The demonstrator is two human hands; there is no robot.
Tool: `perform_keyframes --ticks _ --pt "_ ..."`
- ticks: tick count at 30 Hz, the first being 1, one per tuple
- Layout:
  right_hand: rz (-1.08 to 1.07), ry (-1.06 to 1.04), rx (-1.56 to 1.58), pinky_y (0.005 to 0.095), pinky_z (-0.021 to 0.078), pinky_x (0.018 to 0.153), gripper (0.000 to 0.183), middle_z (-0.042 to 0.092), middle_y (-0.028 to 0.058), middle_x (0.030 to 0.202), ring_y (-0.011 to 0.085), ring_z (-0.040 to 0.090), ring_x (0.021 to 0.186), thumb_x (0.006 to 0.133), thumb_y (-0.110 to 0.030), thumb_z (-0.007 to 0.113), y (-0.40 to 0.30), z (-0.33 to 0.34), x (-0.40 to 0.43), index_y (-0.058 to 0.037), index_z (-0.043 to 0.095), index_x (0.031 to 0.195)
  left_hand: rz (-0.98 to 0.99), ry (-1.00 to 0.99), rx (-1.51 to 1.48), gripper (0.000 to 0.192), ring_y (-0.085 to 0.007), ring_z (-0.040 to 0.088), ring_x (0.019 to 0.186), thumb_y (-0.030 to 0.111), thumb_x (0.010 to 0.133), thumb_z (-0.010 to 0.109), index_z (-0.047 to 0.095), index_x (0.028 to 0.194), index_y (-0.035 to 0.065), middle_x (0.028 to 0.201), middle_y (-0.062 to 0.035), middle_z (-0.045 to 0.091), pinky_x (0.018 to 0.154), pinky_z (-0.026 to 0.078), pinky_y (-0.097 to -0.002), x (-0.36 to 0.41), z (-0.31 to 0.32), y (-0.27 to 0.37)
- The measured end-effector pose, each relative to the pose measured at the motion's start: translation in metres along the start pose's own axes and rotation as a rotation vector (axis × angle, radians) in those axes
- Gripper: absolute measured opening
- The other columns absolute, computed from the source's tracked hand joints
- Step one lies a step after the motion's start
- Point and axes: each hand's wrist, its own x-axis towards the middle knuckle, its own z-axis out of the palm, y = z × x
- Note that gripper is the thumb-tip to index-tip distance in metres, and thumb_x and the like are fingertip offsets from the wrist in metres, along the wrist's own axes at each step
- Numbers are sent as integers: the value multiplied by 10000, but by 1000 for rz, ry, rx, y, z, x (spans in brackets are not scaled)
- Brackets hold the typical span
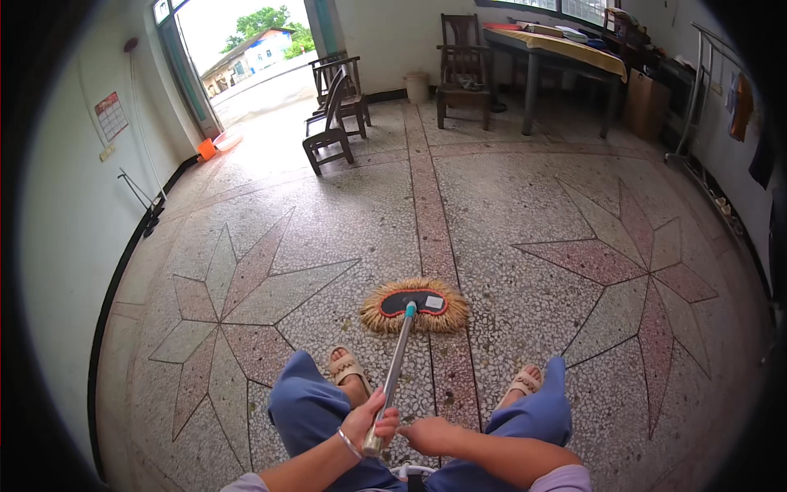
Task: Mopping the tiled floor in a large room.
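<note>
My left hand (371, 420) grips the metal pole (396, 363) of a flat mop near its lower end in the view. The mop head (413, 304) has tan fringe around a dark, red-edged backing with a white label, and rests flat on the floor. A teal joint (411, 309) links pole and head. My right hand (429, 435) is curled just right of the pole, its fingertips close to my left hand; nothing shows in it. My sandalled feet (349, 368) stand apart, on either side of the pole.
Speckled terrazzo floor (504, 203) with star patterns spreads around me. Dark wooden chairs (329, 126) stand near the open doorway (246, 55). Farther back are another chair (464, 74), a bin (417, 87) and a cluttered table (532, 80). A metal rack (688, 104) lines the right wall.
</note>
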Motion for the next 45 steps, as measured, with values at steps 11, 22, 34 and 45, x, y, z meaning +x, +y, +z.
perform_keyframes --ticks 11,22,34,45 --pt "164 171 -34 432 488 615 227 602 168 826 321 610 789 823 -148 436 46 -30 17 -45 516 1009 85 25 119 438 -88 338 454 461 879 419 399 724 52 591 -13 386 367 316 -199 130 40 97" --pt "63 191 63 440 486 624 204 596 154 824 328 604 776 819 -144 440 15 -20 4 -45 504 985 -111 499 369 318 -83 324 397 347 895 437 387 1203 406 556 9 355 324 265 -193 -51 1 9" --pt "188 151 -2 432 484 624 173 612 153 799 314 612 777 811 -154 439 53 -4 41 -51 556 886 -102 146 468 445 -106 333 496 252 935 354 164 1271 474 679 -28 373 385 306 -203 75 64 69" --pt "276 125 23 425 485 640 227 600 168 836 326 600 807 823 -131 438 56 -16 39 -65 524 1022 -176 107 580 507 -98 320 461 262 930 370 107 1305 479 664 -29 372 360 294 -200 68 38 105"
